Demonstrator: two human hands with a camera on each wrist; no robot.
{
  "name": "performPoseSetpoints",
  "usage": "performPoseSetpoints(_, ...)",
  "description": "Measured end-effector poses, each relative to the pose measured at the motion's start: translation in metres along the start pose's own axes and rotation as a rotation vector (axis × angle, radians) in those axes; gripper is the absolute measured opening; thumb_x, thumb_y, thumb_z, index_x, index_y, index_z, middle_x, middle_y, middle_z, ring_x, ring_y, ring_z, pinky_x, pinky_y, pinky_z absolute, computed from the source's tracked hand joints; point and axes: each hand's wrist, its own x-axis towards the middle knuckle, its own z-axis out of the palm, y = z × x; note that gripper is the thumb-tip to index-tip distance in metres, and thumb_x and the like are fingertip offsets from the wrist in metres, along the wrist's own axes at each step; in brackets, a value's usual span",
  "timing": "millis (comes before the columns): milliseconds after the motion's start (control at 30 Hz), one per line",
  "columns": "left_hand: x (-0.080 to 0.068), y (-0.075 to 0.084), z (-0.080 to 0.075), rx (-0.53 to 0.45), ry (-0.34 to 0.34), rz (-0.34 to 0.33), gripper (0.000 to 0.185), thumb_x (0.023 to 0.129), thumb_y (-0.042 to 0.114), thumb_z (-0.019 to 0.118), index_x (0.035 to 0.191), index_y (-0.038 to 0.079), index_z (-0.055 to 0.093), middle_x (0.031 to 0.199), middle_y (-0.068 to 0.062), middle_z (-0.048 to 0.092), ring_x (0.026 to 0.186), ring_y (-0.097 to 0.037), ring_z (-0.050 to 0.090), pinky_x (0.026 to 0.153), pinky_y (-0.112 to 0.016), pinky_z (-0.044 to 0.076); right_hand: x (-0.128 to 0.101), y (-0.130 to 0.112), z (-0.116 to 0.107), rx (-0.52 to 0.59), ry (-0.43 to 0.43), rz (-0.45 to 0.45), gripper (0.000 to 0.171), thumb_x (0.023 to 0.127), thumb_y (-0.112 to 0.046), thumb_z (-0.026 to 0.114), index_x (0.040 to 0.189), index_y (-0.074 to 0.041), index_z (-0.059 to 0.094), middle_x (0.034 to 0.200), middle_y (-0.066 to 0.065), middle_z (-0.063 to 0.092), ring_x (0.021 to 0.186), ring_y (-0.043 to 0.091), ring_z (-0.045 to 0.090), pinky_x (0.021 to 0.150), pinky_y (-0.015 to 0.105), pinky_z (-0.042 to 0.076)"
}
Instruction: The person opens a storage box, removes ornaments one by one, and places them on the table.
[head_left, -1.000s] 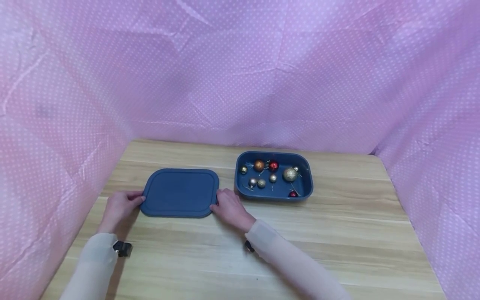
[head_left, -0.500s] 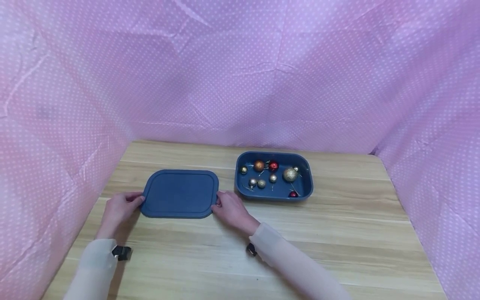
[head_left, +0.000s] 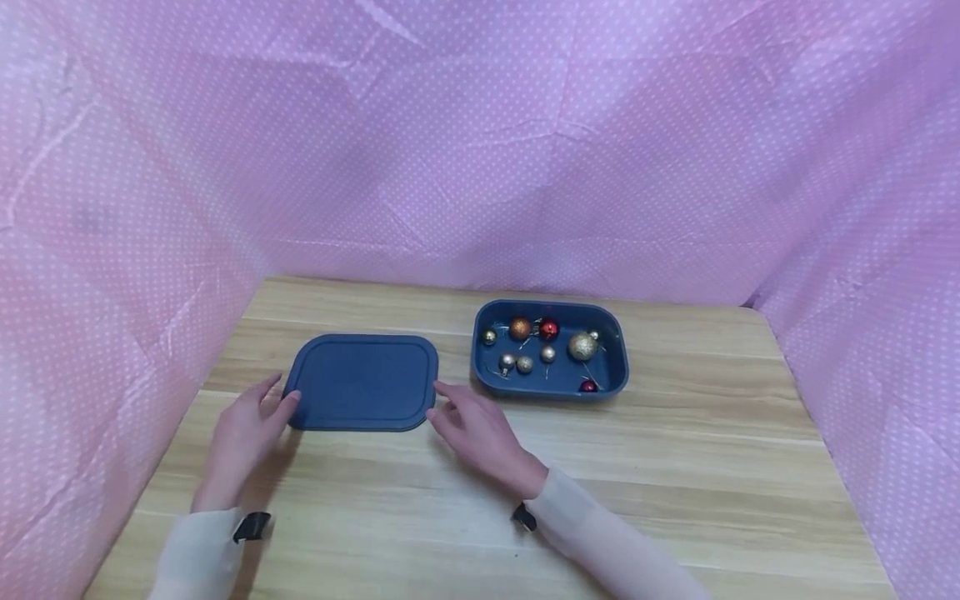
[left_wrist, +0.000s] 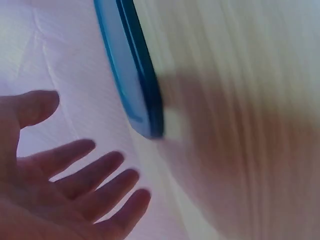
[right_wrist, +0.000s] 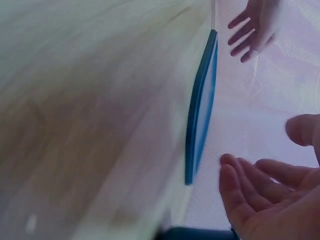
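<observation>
Likely light, stiff, thin lid (head_left: 362, 382) flat on counter (head_left: 675, 467); grip short edges. Left hand (head_left: 243, 433), right hand (head_left: 476, 432) spread, empty, flanking it.

Light wood-grain table (head_left: 675, 467), pink dotted cloth on three sides. Flat on it: dark blue lid (head_left: 362, 382), left of centre. Dark blue tray (head_left: 550, 385) sits just beside the lid at its 3 o'clock, narrow gap between, small baubles inside.
</observation>
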Motion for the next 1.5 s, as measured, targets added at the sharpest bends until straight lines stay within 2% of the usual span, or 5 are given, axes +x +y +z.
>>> performPoseSetpoints(267,-0.003,0.057,0.037,-0.048,0.340,0.430,0.056,0.102,0.026,0.066,0.146,-0.007,0.053,0.150,-0.029,0.048,0.139,-0.052,0.041,0.109,-0.069,0.034,-0.025,0.008,-0.027,-0.040,0.177,-0.179,0.039,0.105,-0.031,0.062,0.137,-0.008,0.066,0.134,0.005,0.067,0.123,0.019,0.063,0.104,0.042,0.052)
performPoseSetpoints(500,0.007,0.115,0.076,0.023,0.302,0.656,0.063,0.099,0.035,0.066,0.147,-0.004,0.052,0.158,-0.025,0.041,0.149,-0.049,0.030,0.116,-0.068,0.027,-0.032,0.035,-0.059,-0.142,0.406,-0.368,0.034,0.103,-0.027,0.065,0.127,-0.004,0.071,0.127,0.010,0.071,0.119,0.027,0.065,0.101,0.047,0.051)
performPoseSetpoints(900,0.026,0.173,0.126,0.230,-0.016,0.641,0.089,0.102,0.066,0.046,0.164,0.004,0.028,0.173,-0.013,0.009,0.158,-0.041,0.005,0.119,-0.071,0.012,-0.020,0.078,-0.105,-0.308,0.408,-0.313,0.045,0.093,-0.023,0.078,0.132,-0.003,0.069,0.133,0.016,0.068,0.131,0.038,0.058,0.108,0.061,0.043)
performPoseSetpoints(1200,0.039,0.183,0.144,0.242,-0.049,0.610,0.091,0.101,0.066,0.048,0.165,0.005,0.024,0.174,-0.012,0.010,0.158,-0.041,0.006,0.118,-0.073,0.012,-0.003,0.091,-0.129,-0.337,0.164,-0.232,0.057,0.093,-0.030,0.080,0.140,-0.003,0.064,0.142,0.015,0.063,0.142,0.038,0.048,0.116,0.063,0.033)
performPoseSetpoints(1500,0.042,0.180,0.150,0.273,-0.093,0.581,0.091,0.103,0.068,0.040,0.166,0.006,0.020,0.174,-0.009,0.010,0.158,-0.040,0.004,0.119,-0.072,0.011,0.014,0.095,-0.134,-0.320,0.029,-0.203,0.055,0.092,-0.031,0.081,0.139,-0.006,0.066,0.135,0.013,0.068,0.125,0.033,0.063,0.108,0.058,0.045)
